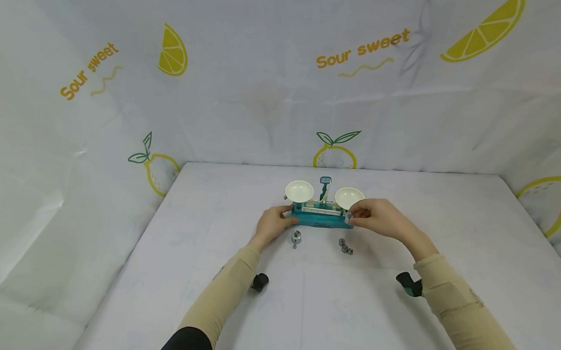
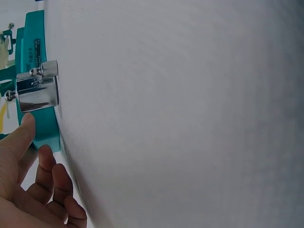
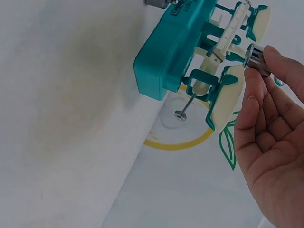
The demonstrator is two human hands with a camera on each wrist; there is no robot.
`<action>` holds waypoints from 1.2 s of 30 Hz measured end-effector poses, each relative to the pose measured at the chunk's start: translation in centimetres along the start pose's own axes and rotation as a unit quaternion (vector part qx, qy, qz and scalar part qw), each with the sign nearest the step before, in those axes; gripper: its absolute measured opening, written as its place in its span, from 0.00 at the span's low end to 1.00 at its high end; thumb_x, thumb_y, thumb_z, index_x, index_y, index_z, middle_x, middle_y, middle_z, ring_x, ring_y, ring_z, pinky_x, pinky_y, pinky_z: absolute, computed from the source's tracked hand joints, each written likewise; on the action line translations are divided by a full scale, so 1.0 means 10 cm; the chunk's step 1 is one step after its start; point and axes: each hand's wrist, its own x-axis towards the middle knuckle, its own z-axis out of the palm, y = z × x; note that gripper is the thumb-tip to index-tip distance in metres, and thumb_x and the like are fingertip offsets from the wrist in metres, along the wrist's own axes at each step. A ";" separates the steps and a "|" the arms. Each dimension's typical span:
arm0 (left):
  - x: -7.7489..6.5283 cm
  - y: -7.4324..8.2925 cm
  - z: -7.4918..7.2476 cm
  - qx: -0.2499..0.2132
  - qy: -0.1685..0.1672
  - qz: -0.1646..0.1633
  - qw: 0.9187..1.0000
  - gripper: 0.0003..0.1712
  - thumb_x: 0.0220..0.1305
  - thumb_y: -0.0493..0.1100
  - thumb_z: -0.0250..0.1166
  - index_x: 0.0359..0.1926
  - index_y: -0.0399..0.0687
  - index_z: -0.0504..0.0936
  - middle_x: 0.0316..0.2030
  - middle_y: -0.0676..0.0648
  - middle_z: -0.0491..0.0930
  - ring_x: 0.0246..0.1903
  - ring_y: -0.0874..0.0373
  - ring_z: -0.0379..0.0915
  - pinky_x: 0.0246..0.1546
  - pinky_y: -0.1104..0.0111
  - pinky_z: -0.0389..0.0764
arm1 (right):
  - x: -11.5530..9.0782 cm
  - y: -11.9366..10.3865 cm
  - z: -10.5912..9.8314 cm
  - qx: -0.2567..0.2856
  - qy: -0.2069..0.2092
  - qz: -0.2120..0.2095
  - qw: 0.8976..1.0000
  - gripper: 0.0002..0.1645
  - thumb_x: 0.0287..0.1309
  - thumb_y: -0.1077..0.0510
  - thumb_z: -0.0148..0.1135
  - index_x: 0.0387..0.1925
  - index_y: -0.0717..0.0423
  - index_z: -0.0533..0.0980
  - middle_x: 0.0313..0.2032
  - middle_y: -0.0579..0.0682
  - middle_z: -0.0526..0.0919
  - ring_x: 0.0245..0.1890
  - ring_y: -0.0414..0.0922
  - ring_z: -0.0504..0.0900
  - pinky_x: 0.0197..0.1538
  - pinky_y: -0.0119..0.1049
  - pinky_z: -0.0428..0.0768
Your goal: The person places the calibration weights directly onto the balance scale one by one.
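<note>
A teal balance scale [image 1: 323, 220] with two cream pans stands on the table. My left hand [image 1: 272, 225] holds the left end of its base, thumb along the front and index finger behind. In the left wrist view, the other fingers [image 2: 62, 183] curl loosely beside the base. My right hand [image 1: 380, 217] is by the right pan [image 1: 347, 196]. It pinches a small shiny metal weight [image 3: 256, 61] between thumb and fingertips, as the right wrist view shows. This weight is held up close to the pan's edge.
In front of the scale's left side stands a large cylindrical weight [image 1: 296, 236] with a smaller one beside it. Several small weights [image 1: 345, 248] are grouped in front of its right side. Behind the table hangs a white lemon-printed cloth [image 1: 246, 104].
</note>
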 end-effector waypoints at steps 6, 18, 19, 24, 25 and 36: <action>0.02 -0.01 0.00 0.001 -0.004 0.000 1.000 0.28 0.58 0.54 0.65 0.59 0.53 0.75 0.37 0.45 0.84 0.26 0.60 0.70 0.24 0.73 0.68 | 0.07 -0.02 -0.08 0.002 0.012 0.002 1.000 0.17 0.55 0.55 0.64 0.43 0.62 0.79 0.33 0.50 0.82 0.33 0.42 0.78 0.36 0.35 0.76; 0.04 -0.02 0.00 0.012 -0.007 -0.004 1.000 0.29 0.57 0.55 0.65 0.59 0.54 0.75 0.36 0.46 0.84 0.25 0.61 0.69 0.24 0.72 0.68 | 0.25 0.04 -0.10 0.003 0.048 0.038 0.998 0.20 0.59 0.53 0.61 0.48 0.63 0.77 0.39 0.57 0.82 0.40 0.49 0.78 0.42 0.43 0.78; 0.04 -0.02 0.00 0.013 -0.007 -0.003 1.000 0.29 0.56 0.55 0.65 0.59 0.54 0.75 0.38 0.46 0.84 0.26 0.61 0.69 0.24 0.72 0.68 | 0.26 0.04 -0.10 0.002 0.051 0.040 0.998 0.20 0.59 0.54 0.61 0.48 0.63 0.77 0.40 0.57 0.82 0.40 0.49 0.79 0.43 0.44 0.78; 0.04 0.00 0.00 0.020 -0.007 -0.005 1.000 0.29 0.57 0.55 0.65 0.59 0.54 0.75 0.40 0.45 0.84 0.27 0.60 0.70 0.25 0.72 0.68 | 0.32 0.06 -0.05 -0.004 0.068 0.051 0.996 0.20 0.59 0.53 0.60 0.48 0.63 0.77 0.39 0.58 0.82 0.40 0.50 0.78 0.42 0.44 0.78; 0.03 0.00 0.00 0.022 -0.008 -0.004 1.000 0.29 0.57 0.56 0.65 0.59 0.54 0.75 0.40 0.45 0.84 0.27 0.60 0.71 0.25 0.71 0.69 | 0.33 0.06 -0.04 -0.004 0.072 0.053 0.996 0.21 0.59 0.53 0.60 0.48 0.64 0.76 0.39 0.58 0.82 0.40 0.51 0.78 0.43 0.44 0.77; 0.02 0.01 0.00 0.032 -0.007 -0.007 0.999 0.29 0.57 0.56 0.64 0.59 0.55 0.75 0.45 0.45 0.83 0.31 0.58 0.74 0.28 0.70 0.70 | 0.38 0.07 0.01 -0.011 0.079 0.071 0.994 0.20 0.60 0.55 0.59 0.49 0.65 0.76 0.40 0.60 0.81 0.40 0.52 0.77 0.43 0.45 0.77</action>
